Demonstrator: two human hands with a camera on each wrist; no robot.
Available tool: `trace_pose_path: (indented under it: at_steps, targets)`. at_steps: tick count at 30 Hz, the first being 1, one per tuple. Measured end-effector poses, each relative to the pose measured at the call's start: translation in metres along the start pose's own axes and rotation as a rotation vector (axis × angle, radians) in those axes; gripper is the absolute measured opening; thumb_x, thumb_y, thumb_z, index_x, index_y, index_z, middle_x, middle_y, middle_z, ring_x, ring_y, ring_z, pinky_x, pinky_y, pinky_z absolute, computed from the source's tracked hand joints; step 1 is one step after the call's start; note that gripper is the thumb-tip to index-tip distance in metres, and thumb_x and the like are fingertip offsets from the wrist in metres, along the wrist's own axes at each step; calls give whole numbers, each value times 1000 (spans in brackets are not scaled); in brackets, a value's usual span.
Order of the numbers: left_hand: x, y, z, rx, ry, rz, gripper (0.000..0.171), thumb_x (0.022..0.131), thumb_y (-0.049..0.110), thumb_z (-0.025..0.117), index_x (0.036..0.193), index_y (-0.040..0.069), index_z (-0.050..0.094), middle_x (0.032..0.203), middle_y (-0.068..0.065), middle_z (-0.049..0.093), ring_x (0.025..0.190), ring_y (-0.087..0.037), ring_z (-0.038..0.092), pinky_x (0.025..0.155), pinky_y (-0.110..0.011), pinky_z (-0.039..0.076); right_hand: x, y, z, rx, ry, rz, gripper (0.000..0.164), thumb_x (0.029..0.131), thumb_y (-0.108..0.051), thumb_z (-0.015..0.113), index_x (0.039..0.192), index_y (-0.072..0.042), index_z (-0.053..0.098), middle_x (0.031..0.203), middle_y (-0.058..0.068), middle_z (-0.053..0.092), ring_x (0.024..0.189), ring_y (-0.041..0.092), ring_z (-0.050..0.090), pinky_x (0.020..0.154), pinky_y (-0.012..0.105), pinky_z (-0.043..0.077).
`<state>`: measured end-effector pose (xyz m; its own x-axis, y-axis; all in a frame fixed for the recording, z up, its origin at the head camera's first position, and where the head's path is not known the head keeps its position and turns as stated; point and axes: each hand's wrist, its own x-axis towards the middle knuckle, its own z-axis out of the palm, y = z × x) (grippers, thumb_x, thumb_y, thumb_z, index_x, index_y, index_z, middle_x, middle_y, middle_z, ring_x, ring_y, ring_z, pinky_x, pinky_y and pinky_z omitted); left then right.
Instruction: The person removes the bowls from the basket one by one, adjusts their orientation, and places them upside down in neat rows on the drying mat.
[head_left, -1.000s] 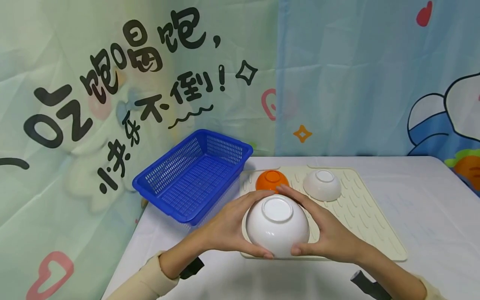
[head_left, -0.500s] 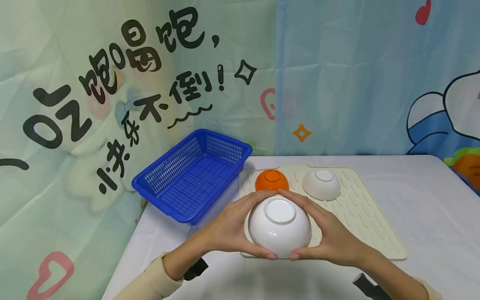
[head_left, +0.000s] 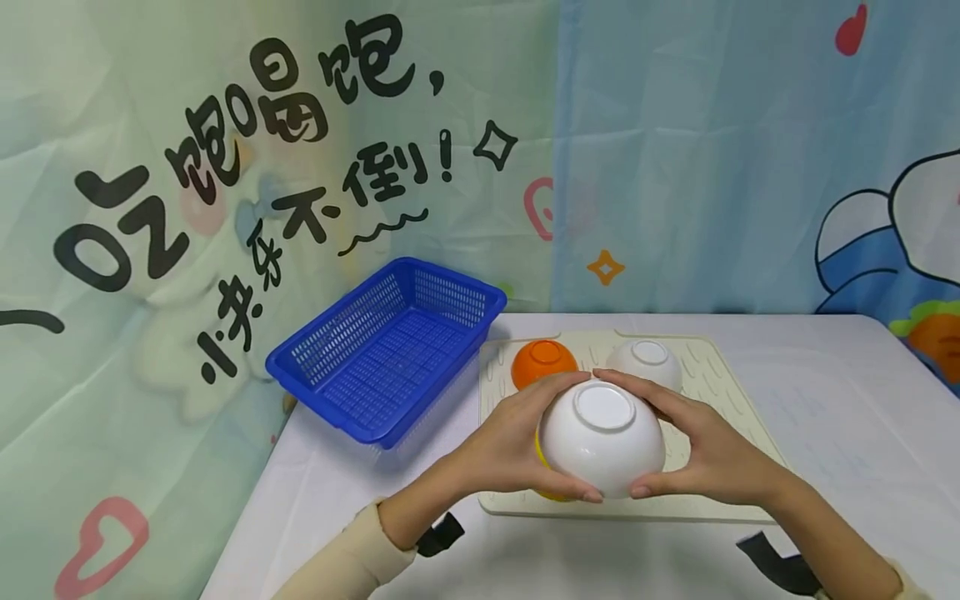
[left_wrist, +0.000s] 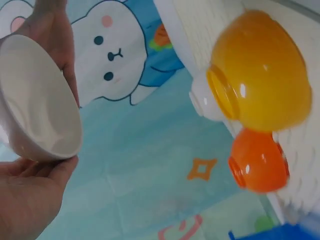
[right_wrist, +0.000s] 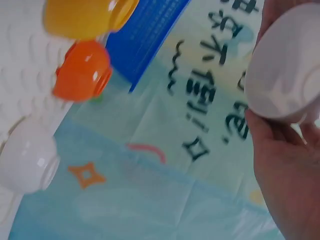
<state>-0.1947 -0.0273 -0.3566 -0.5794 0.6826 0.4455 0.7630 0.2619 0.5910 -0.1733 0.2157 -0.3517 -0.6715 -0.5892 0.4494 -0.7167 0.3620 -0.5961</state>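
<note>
Upside down between my two hands is a large glossy white bowl [head_left: 600,450], its foot ring facing up. My left hand [head_left: 510,442] grips its left side and my right hand [head_left: 723,454] its right side, thumbs at the near edge and fingers curled over the far side. Both wrist views show the bowl's hollow [left_wrist: 42,100] and the bowl held up above the mat. Beneath it in the head view, a yellow bowl [head_left: 553,497] is mostly hidden; the left wrist view shows this yellow bowl [left_wrist: 260,75] upside down on the mat.
A cream drying mat [head_left: 738,417] lies on the white table. Farther back on it, an orange bowl [head_left: 540,363] and a small white bowl [head_left: 647,358] rest upside down. To the left stands a blue perforated basket [head_left: 390,358], near the printed cloth backdrop [head_left: 450,275].
Both hands have carried the white bowl to the right. The yellow bowl's left edge now shows from behind it, and the small white bowl is partly covered.
</note>
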Motion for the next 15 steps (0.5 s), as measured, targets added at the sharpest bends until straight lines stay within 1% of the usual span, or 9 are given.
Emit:
trace_pose_path:
  at_steps: [4, 7, 11, 15]
  targets:
    - [16, -3, 16, -29, 21, -3, 103, 57, 34, 88, 140, 15, 30, 133, 0, 44, 115, -7, 46, 87, -16, 42, -6, 14, -16, 17, -48, 66, 99, 59, -8, 87, 142, -7, 33, 142, 5, 38, 122, 7, 41, 87, 25, 45]
    - [32, -2, 32, -46, 42, -27, 102, 58, 34, 88, 140, 19, 30, 133, 3, 44, 112, -4, 46, 84, -13, 42, -13, 24, -33, 34, -78, 113, 97, 61, -1, 84, 143, -6, 32, 143, 4, 38, 121, 5, 41, 87, 23, 43]
    - [53, 0, 57, -57, 62, -101, 99, 59, 37, 87, 139, 21, 31, 131, 8, 44, 109, 0, 46, 80, -11, 43, -25, 36, -55, 44, -113, 181, 94, 64, 4, 79, 143, -7, 31, 143, -1, 37, 120, 0, 41, 85, 20, 41]
    - [67, -4, 78, -39, 76, -171, 95, 59, 39, 86, 137, 21, 34, 128, 11, 45, 105, 2, 47, 77, -10, 42, -34, 51, -67, 37, -142, 218, 90, 67, 4, 77, 144, -8, 30, 144, -2, 36, 122, -3, 36, 85, 16, 40]
